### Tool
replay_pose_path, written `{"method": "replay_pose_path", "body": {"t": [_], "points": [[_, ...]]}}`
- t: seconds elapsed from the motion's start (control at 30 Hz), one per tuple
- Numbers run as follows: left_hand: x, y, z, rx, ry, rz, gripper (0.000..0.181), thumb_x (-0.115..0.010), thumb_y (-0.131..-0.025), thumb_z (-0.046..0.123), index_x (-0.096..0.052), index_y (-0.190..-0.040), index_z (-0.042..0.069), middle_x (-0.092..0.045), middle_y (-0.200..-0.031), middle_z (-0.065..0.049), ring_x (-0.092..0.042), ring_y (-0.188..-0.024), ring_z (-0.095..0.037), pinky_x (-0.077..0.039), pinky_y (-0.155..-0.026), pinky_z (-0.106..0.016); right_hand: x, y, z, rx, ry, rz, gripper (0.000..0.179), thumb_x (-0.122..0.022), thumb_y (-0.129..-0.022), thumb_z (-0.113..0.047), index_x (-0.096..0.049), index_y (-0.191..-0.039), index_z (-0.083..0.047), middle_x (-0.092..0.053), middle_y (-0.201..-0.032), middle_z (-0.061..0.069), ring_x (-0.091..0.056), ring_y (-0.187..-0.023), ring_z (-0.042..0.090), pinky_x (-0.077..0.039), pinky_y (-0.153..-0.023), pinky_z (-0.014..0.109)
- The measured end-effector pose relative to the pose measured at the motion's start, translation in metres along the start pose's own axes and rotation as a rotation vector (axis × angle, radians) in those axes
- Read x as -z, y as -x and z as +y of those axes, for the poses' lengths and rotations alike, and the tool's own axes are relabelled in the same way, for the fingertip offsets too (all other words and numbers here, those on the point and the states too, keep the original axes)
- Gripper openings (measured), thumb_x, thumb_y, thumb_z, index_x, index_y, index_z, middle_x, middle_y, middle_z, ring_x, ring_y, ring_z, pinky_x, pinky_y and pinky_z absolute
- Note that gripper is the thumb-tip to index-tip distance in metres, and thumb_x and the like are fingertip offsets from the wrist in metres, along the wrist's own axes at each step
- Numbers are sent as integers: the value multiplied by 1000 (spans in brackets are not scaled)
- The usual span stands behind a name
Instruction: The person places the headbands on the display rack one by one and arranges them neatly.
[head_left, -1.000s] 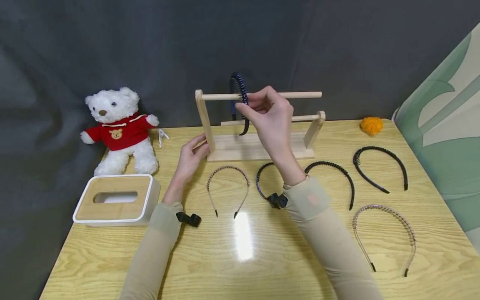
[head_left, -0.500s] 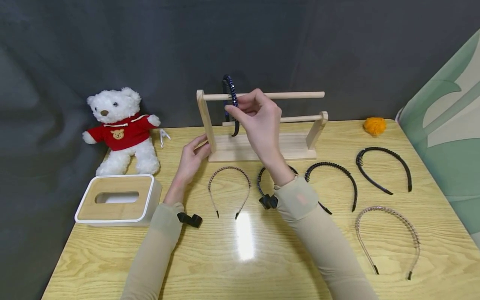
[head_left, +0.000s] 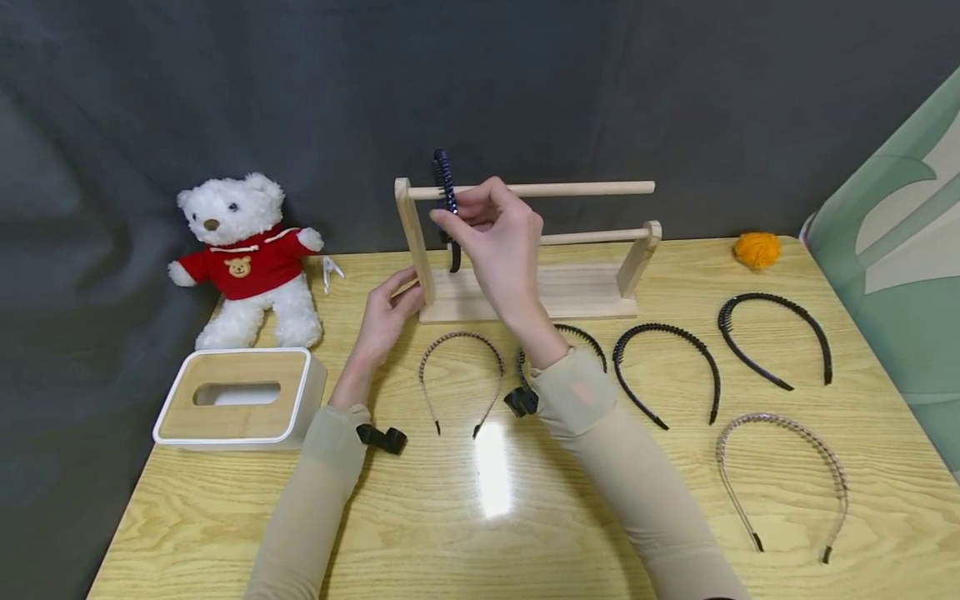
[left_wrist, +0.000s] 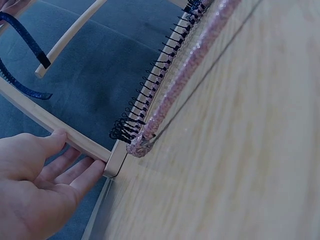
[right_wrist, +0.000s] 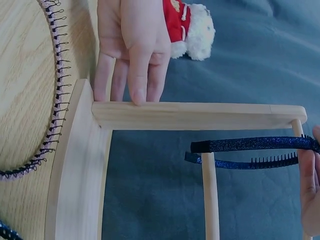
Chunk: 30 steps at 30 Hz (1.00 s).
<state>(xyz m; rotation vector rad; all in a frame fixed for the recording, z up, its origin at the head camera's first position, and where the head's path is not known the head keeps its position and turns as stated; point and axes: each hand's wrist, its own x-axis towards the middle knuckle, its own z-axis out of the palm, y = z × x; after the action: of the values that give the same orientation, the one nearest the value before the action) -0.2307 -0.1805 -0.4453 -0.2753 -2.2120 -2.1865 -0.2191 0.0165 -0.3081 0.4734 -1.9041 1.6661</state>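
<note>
1. Beige cloth sleeves (head_left: 300, 517) are stretching forward from the near side, each bearing a small black wrist device (head_left: 385, 439).
2. Glossy, yellowish woodgrain is covering the table (head_left: 420, 533), which is catching a white streak of light.
3. Two slim, arched pink headbands (head_left: 765, 416) are lying on it; in the left wrist view, one is showing a sparkly, sequin-like surface and dark wire loops.
4. Three black headbands (head_left: 667, 330) are lying there too, ridged along the curve, the right arm partly hiding one.
5. A white box (head_left: 236, 421) with rounded corners is sitting at left, its wood-look lid framing a long oval slot.
6. The left hand (head_left: 384, 321) is touching the left upright (head_left: 414, 237) of a pale, smooth wooden rack (head_left: 585, 283), fingers extended rather than wrapped round it.
7. The right hand (head_left: 495, 242) is pinching a glittery dark blue headband (head_left: 446, 177) between thumb and fingers.
8. That headband, toothed like a comb inside, is straddling the round upper rod (head_left: 592, 188) near the left upright, its tips hanging by the lower rod (head_left: 592, 237).
9. A fuzzy white teddy bear (head_left: 258, 267) is wearing a red top with a brown bear-face emblem.
10. A fluffy orange ball (head_left: 757, 250) is resting near the far edge, and dark, creased cloth (head_left: 525, 100) is hanging behind.
</note>
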Motion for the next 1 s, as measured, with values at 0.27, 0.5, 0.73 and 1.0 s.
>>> {"method": "replay_pose_path", "body": {"t": [0.27,0.5,0.73,1.0], "points": [[0,1,1,-7,-19,7,44,-54,-110,-4,-50,-153,-8,-49,-156,-27,-57,-138,-44,-54,-112,-37,-7,2,1,-3,4,-13,23,-90,-90,-11,-74,-99,2,-77,-90,11,-73,-78,14,-66,-74,27],[-1,0,1,-3,-4,12,43,-53,-110,-6,-49,-153,-11,-50,-156,-29,-56,-137,-46,-54,-112,-37,-12,3,1,6,26,-27,23,-89,-90,-11,-72,-100,2,-76,-91,11,-74,-79,17,-65,-74,25],[-2,0,1,2,-7,11,44,-53,-110,-5,-49,-153,-10,-50,-156,-28,-56,-138,-44,-54,-112,-37,-13,4,1,5,18,-36,24,-89,-91,-13,-72,-101,1,-76,-92,11,-73,-80,16,-65,-75,26],[-2,1,1,12,-5,14,44,-54,-110,-3,-49,-154,-9,-50,-156,-27,-56,-138,-43,-54,-112,-37,-12,7,0,-22,-7,-41,24,-88,-93,-16,-74,-104,0,-76,-93,10,-72,-82,15,-66,-76,28]]}}
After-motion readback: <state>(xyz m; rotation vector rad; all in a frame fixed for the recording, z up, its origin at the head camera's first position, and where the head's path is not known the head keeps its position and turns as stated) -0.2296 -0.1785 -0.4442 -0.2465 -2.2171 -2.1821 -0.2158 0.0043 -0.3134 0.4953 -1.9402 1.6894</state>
